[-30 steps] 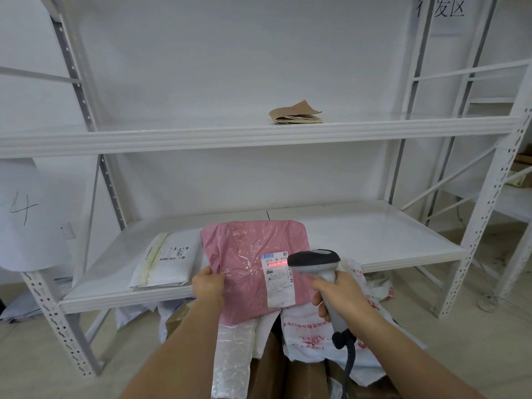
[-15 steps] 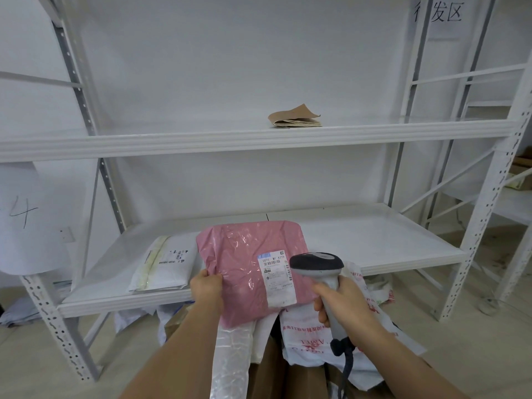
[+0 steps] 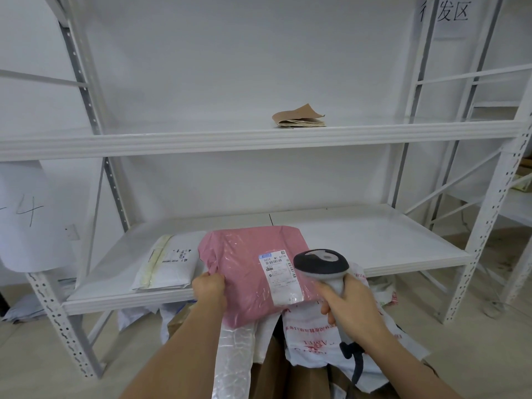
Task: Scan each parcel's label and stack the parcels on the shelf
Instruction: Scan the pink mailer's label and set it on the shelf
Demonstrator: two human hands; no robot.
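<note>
My left hand (image 3: 209,287) grips the left edge of a pink plastic parcel (image 3: 247,272), holding it up in front of the lower shelf (image 3: 374,240). A white shipping label (image 3: 280,276) faces me on its right half. My right hand (image 3: 349,308) grips the handle of a grey and black barcode scanner (image 3: 321,262), whose head sits just right of the label. A white parcel (image 3: 168,264) lies flat on the left of the lower shelf.
A folded brown paper parcel (image 3: 299,118) lies on the upper shelf (image 3: 201,141). Below my arms is a pile of parcels: a white bag with red print (image 3: 313,338), a clear bubble-wrap packet (image 3: 234,358) and brown cartons. A second rack stands at the right.
The red scan line seen on the label a second ago is gone. The pink parcel has tipped slightly flatter and the scanner has edged a little to the right, away from the label.
</note>
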